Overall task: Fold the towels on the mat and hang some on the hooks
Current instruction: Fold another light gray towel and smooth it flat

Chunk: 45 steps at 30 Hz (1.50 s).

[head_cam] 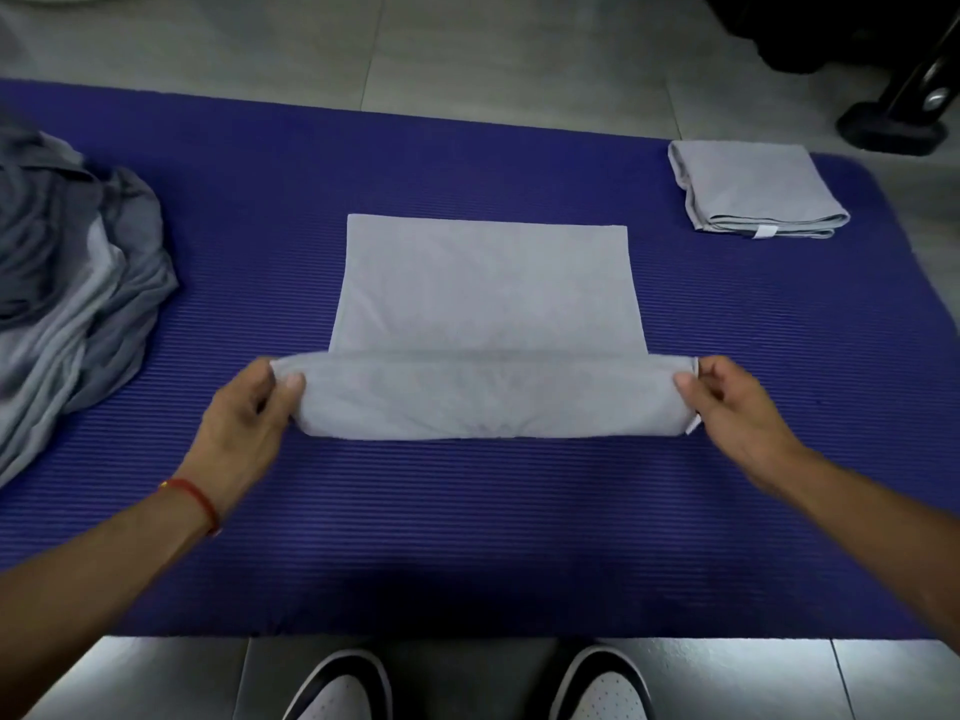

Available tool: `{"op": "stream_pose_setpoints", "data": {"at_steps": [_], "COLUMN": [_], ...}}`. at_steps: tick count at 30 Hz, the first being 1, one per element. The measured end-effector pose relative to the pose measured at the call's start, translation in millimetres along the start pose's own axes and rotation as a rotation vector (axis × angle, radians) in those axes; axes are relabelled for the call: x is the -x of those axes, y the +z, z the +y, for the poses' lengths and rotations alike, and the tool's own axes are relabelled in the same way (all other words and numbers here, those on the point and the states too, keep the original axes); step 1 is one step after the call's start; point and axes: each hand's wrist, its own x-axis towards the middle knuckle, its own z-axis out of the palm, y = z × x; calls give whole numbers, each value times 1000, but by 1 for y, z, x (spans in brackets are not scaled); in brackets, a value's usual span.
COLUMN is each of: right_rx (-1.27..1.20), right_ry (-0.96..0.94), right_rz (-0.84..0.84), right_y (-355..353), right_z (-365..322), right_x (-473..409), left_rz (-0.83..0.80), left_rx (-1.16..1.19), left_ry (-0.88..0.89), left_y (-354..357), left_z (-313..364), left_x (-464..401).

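Purple ribbed mat lies across a grey tiled floor. On my left a heap of unfolded grey towels sits on the mat, running off the edge of view. Far right corner of the mat: one folded towel, squared up, a small white tag showing on its near edge. Beyond it, off the mat, a black stand foot rests on the tiles. At the bottom of view I see the toes of two white shoes on the floor, just short of the mat's near edge. Nothing lies between the hands and the work.

The towel being folded is at mid-mat, flat, with its near part turned up and over into a soft roll-like fold that runs side to side.

Left hand is at the left end of that fold, thumb on top and fingers curled under, pinching the cloth. A red thread band circles that wrist. Right hand is at the right end, thumb and forefinger pinching the corner, the other fingers loosely curled; a white tag hangs from the fold just beside it. Both forearms reach in from the lower corners, angled inward, palms mostly down.
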Motion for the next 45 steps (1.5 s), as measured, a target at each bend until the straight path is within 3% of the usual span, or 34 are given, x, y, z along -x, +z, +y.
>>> {"op": "stream_pose_setpoints", "data": {"at_steps": [2, 8, 13, 17, 22, 27, 36, 45], "right_rx": [45, 280, 234, 84, 239, 276, 280, 252], "right_ry": [-20, -103, -91, -125, -199, -158, -146, -199], "right_rz": [41, 10, -73, -31, 48, 23, 8, 206], "right_y": [7, 13, 9, 6, 0, 9, 10, 7], "right_z": [-9, -18, -3, -7, -29, -10, 25, -28], "right_x": [-9, -15, -13, -9, -34, -16, 61, -51], "left_rz": [7, -52, -91, -6, 85, 23, -44, 58], "left_rx": [28, -190, -248, -168, -100, -108, -182, -212], "left_ry": [45, 127, 197, 182, 155, 78, 37, 118], "left_y": [9, 18, 12, 3, 10, 19, 12, 19], "left_z": [16, 20, 10, 7, 24, 10, -4, 28], "left_x": [-15, -30, -12, -3, -30, -28, 51, -85]}}
